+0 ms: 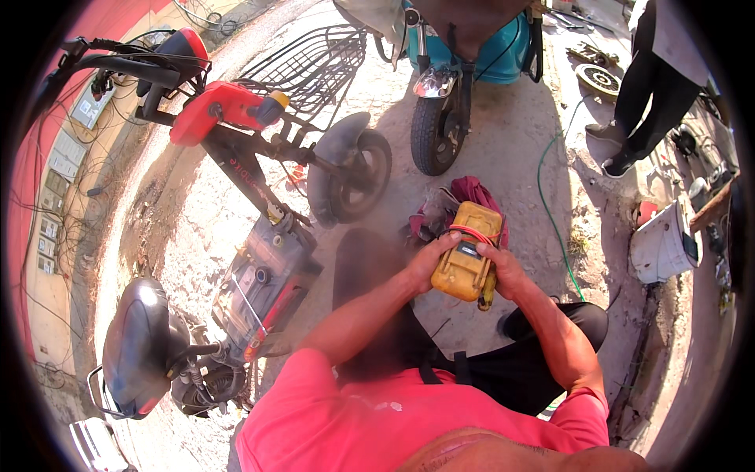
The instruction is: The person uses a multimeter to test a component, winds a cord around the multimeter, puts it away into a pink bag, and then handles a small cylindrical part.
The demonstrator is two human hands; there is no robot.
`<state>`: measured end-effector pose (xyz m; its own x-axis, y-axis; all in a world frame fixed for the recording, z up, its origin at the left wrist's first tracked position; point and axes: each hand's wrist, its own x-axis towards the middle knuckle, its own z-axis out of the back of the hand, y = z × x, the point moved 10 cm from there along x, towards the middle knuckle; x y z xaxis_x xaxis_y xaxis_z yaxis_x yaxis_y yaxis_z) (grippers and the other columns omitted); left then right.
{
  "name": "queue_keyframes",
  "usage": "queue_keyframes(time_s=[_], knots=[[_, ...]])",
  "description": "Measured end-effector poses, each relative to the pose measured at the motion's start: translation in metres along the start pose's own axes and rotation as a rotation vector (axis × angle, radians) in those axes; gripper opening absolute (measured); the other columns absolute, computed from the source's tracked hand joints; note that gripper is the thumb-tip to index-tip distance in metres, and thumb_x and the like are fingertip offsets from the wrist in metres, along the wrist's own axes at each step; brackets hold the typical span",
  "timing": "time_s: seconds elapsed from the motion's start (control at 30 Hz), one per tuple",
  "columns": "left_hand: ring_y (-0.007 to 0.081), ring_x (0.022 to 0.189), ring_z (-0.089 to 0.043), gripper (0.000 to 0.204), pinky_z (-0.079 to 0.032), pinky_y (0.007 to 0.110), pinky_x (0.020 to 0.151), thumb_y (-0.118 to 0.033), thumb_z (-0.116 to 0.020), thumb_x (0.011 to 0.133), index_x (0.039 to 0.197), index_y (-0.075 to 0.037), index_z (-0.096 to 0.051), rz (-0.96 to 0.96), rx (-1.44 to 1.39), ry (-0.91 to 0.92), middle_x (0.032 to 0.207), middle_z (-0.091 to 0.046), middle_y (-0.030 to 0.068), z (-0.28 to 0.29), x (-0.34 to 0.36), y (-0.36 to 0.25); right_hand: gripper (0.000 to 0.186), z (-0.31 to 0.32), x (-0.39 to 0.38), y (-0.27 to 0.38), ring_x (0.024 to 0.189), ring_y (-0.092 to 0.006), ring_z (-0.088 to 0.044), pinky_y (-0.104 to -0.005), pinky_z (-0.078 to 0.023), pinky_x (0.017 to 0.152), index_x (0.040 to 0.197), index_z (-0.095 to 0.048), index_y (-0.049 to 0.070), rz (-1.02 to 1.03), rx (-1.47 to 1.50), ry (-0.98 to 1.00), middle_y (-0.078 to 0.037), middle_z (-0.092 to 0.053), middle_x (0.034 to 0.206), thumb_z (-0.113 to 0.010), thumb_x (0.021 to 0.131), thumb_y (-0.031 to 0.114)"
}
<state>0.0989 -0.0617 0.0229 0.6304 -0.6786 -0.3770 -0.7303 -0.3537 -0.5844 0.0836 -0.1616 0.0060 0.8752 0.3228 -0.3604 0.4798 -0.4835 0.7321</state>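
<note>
Between both hands I hold a yellow multimeter (454, 275) in front of me, its red test lead wound across the upper part. My left hand (429, 263) grips its left side, thumb at the lead. The right hand (503, 271) closes on the opposite side with the thumb on the casing. A dark yellow piece (487, 293) hangs beside its lower right edge. Just beyond, a dark red cloth bag (474, 193) lies on the ground. To my left stands a red and black electric bike (236, 169), its frame's open battery compartment (263, 271) facing up.
Ahead is a teal scooter's front wheel (437, 135). A green hose or cable (553, 200) runs along the ground on the right. Farther right are a white bucket (659, 245) and a loose wheel (598, 80). Another person's legs (641, 90) stand nearby.
</note>
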Motion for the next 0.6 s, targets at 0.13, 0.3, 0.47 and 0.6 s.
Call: queue_keyframes(time_s=[0.13,0.3,0.47,0.6], knots=[[0.0243,0.111,-0.067,0.054,-0.055,0.040,0.096,-0.043,-0.060,0.098,0.135,-0.005,-0.053,0.005,-0.004,0.001,0.124,-0.066,0.0117,0.0009,0.0007,0.0011,0.053,-0.0006,-0.0006,0.0002,0.110,-0.0228,-0.067,-0.0380,-0.054,0.098,0.135,-0.054,0.002,-0.004,-0.002,0.002,-0.010,-0.067,0.122,-0.068,0.094,0.034],[0.0248,0.112,-0.067,0.054,-0.054,0.041,0.097,-0.043,-0.060,0.098,0.136,-0.006,-0.052,0.003,-0.005,0.019,0.126,-0.065,0.0116,-0.0018,0.0000,-0.0001,0.052,-0.0004,-0.0011,0.0005,0.110,-0.0224,-0.067,-0.0379,-0.054,0.097,0.134,-0.055,0.003,-0.003,0.003,-0.004,-0.010,-0.067,0.122,-0.068,0.094,0.034],[0.0249,0.113,-0.067,0.055,-0.054,0.041,0.098,-0.044,-0.060,0.098,0.137,-0.006,-0.051,-0.004,0.007,0.012,0.127,-0.064,0.0116,-0.0036,-0.0017,-0.0019,0.053,-0.0022,-0.0018,0.0008,0.109,-0.0193,-0.066,-0.0349,-0.054,0.094,0.135,-0.054,0.002,-0.012,0.008,0.001,-0.008,-0.065,0.121,-0.069,0.094,0.033],[0.0286,0.117,-0.065,0.058,-0.053,0.045,0.101,-0.045,-0.060,0.098,0.139,-0.005,-0.050,-0.002,-0.003,0.024,0.131,-0.062,0.0149,-0.0005,-0.0001,0.0000,0.053,-0.0033,-0.0028,0.0021,0.108,-0.0190,-0.066,-0.0349,-0.054,0.094,0.134,-0.054,0.003,-0.003,0.001,0.002,-0.008,-0.065,0.121,-0.069,0.094,0.033]])
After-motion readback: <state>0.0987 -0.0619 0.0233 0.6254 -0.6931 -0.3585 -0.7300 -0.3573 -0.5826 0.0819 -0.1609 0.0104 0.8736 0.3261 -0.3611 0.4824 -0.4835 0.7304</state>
